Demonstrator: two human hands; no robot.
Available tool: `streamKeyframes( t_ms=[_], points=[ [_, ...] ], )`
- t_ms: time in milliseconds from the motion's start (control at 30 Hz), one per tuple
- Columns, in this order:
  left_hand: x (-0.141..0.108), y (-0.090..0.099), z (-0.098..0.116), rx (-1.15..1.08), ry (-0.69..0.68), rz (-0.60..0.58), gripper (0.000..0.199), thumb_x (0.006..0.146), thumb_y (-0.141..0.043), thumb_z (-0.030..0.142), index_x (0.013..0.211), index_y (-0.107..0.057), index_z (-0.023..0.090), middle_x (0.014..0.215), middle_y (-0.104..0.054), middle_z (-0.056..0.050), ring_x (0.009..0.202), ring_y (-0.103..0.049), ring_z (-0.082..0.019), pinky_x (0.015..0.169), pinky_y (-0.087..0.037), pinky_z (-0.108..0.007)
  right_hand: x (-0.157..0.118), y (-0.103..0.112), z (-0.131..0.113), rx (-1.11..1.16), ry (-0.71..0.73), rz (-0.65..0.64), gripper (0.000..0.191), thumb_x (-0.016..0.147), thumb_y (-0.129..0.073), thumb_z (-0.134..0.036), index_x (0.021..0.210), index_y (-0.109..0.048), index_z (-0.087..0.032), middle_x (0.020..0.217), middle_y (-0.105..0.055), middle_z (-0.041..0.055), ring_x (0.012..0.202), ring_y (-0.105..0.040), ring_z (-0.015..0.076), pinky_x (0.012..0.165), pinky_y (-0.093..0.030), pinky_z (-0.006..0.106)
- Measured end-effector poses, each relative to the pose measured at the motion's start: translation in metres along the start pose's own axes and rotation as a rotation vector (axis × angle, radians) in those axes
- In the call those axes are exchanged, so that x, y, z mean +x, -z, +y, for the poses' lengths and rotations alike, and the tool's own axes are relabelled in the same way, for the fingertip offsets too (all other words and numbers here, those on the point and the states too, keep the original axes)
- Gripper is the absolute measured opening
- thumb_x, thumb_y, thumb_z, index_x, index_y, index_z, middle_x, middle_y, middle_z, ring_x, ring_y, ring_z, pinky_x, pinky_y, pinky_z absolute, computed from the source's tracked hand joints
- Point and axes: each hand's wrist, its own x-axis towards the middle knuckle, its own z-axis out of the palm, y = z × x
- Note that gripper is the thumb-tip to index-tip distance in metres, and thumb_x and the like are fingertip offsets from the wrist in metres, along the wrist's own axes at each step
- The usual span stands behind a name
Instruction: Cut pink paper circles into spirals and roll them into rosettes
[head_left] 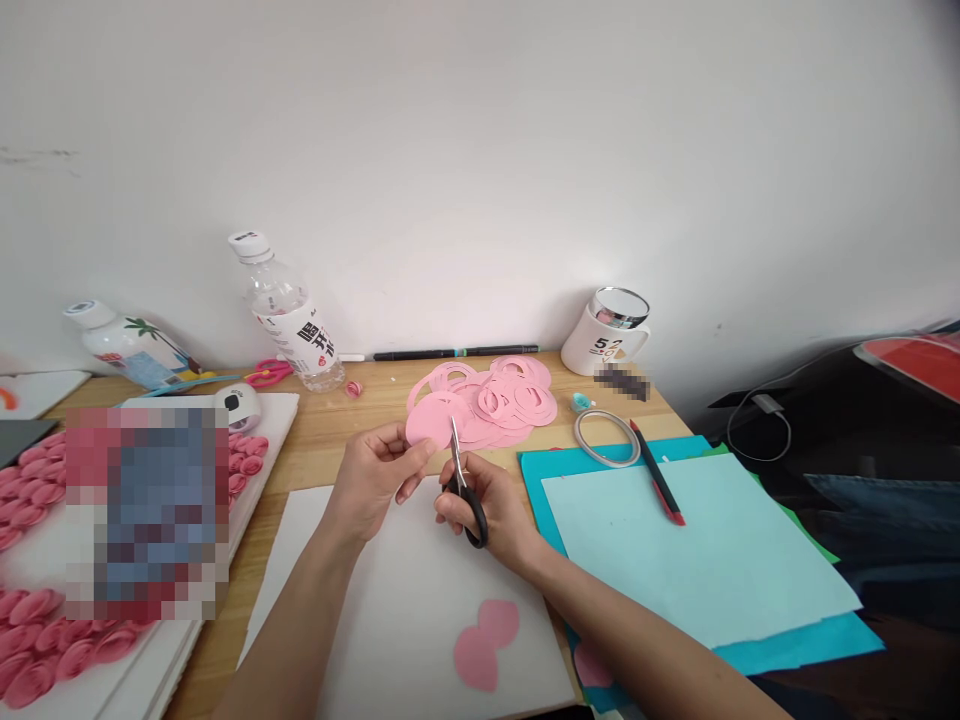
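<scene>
My left hand (382, 470) pinches a round piece of pink paper (429, 420) between thumb and fingers. In my right hand (484, 505) is a pair of scissors (472, 515) with black handles, their blades pointing up at the right edge of the pink piece. Whether the blades are parted is hard to see. Behind both hands lies a heap of curled pink paper scraps (517, 400). Below them, two pink paper pieces (477, 655) rest on a white sheet (397, 610).
To the left, pink paper roses (34, 640) cover a white board (277, 420). A clear bottle (289, 320) and a white mug (596, 340) stand near the wall. On the right, a pen (658, 475) and a tape roll (577, 435) lie by light blue paper (697, 560).
</scene>
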Motion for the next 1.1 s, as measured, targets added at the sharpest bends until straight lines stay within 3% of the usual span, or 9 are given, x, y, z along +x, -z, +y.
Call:
streamKeyframes(
  t_ms=[300, 500, 667, 933, 1100],
  points=[
    [0.001, 0.0022, -0.0022, -0.023, -0.007, 0.008, 0.021, 0.068, -0.068, 0.028, 0.062, -0.055, 0.014, 0.041, -0.045, 0.007, 0.033, -0.032, -0.002, 0.035, -0.023, -0.017, 0.0003, 0.0007, 0.0043, 0.009, -0.011, 0.01, 0.034, 0.066, -0.069, -0.043, 0.076, -0.048, -0.019, 0.049, -0.05, -0.0069, 0.04, -0.045, 0.0075, 0.045, -0.039, 0.022],
    [-0.0001, -0.0042, -0.0002, -0.062, 0.015, -0.082, 0.024, 0.073, -0.062, 0.031, 0.061, -0.051, 0.015, 0.051, -0.052, 0.004, 0.034, -0.041, -0.005, 0.036, -0.029, -0.02, -0.0001, -0.0002, 0.0056, 0.005, 0.003, 0.004, 0.035, 0.066, -0.07, -0.043, 0.077, -0.048, -0.019, 0.048, -0.05, -0.0068, 0.04, -0.046, 0.0083, 0.042, -0.036, 0.021],
    [-0.0019, -0.0061, -0.0029, -0.032, -0.01, -0.106, 0.03, 0.074, -0.062, 0.03, 0.052, -0.047, 0.014, 0.047, -0.049, 0.004, 0.036, -0.04, -0.005, 0.039, -0.032, -0.021, -0.001, -0.0029, 0.0053, 0.008, -0.024, -0.018, 0.038, 0.062, -0.072, -0.044, 0.076, -0.048, -0.019, 0.059, -0.057, -0.0024, 0.041, -0.045, 0.0074, 0.041, -0.035, 0.02],
    [-0.0011, -0.0024, -0.0058, 0.07, -0.019, -0.124, 0.019, 0.072, -0.062, 0.024, 0.059, -0.054, 0.014, 0.047, -0.049, 0.004, 0.036, -0.038, -0.004, 0.035, -0.028, -0.018, 0.0032, 0.0008, 0.0041, 0.021, 0.091, -0.024, 0.042, 0.058, -0.077, -0.04, 0.08, -0.048, -0.019, 0.06, -0.048, -0.0043, 0.053, -0.044, 0.0097, 0.051, -0.037, 0.023],
    [-0.0001, -0.0025, -0.0054, 0.067, -0.017, -0.106, 0.017, 0.071, -0.062, 0.024, 0.06, -0.056, 0.013, 0.047, -0.049, 0.005, 0.036, -0.039, -0.004, 0.035, -0.028, -0.017, 0.0036, 0.0017, 0.0047, 0.004, 0.083, -0.041, 0.041, 0.061, -0.075, -0.04, 0.082, -0.047, -0.019, 0.06, -0.047, -0.0041, 0.053, -0.041, 0.0096, 0.05, -0.033, 0.022]
  ],
)
